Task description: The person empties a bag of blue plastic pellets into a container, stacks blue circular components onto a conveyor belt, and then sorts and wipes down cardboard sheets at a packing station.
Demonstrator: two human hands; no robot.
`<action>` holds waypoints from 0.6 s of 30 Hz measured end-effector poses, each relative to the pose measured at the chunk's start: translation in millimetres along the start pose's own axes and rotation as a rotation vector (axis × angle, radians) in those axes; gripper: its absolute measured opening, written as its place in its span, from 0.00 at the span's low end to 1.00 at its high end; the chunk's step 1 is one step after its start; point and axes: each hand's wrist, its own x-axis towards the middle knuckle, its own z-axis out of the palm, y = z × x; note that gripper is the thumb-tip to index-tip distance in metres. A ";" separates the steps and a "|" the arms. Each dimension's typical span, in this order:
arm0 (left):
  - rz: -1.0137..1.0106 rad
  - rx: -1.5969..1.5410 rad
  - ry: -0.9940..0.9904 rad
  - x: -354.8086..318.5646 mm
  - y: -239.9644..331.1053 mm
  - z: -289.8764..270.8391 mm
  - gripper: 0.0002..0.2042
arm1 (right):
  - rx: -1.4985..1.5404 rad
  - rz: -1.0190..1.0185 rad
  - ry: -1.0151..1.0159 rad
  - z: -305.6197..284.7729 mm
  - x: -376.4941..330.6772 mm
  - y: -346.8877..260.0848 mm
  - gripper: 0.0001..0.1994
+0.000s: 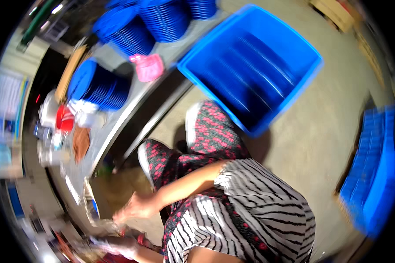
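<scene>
My right hand reaches to the near edge of an open cardboard box on the floor beside the table. Its fingertips meet crumpled clear plastic at that edge; motion smears them, so their grip is unclear. Lower down, my left hand is blurred next to clear plastic and some reddish material. Whether it holds any of this cannot be made out. What lies deep in the box is dim.
A blue bin with ribbed blue stacks inside stands beside my legs. The grey table carries stacked blue lids, a pink container, a red cup and a brown cloth. Blue crates stand at the right.
</scene>
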 end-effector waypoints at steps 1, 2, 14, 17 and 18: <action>-0.080 -0.173 -0.081 5.2 -22.0 14.9 0.29 | 0.231 0.305 -0.125 -22.5 4.0 -10.4 0.21; -0.170 -0.358 -0.138 10.2 -36.5 28.2 0.28 | 0.239 0.289 -0.116 -43.1 11.0 -12.6 0.22; 0.257 -0.166 0.257 168.6 25.6 24.8 0.31 | 0.751 0.718 0.288 -148.6 -39.8 0.6 0.33; 0.199 -0.157 0.266 183.6 21.1 18.8 0.32 | 0.801 0.737 0.285 -161.6 -38.2 -0.5 0.32; 0.176 -0.152 0.275 189.8 14.7 12.8 0.32 | 0.811 0.741 0.271 -162.4 -31.6 -3.3 0.32</action>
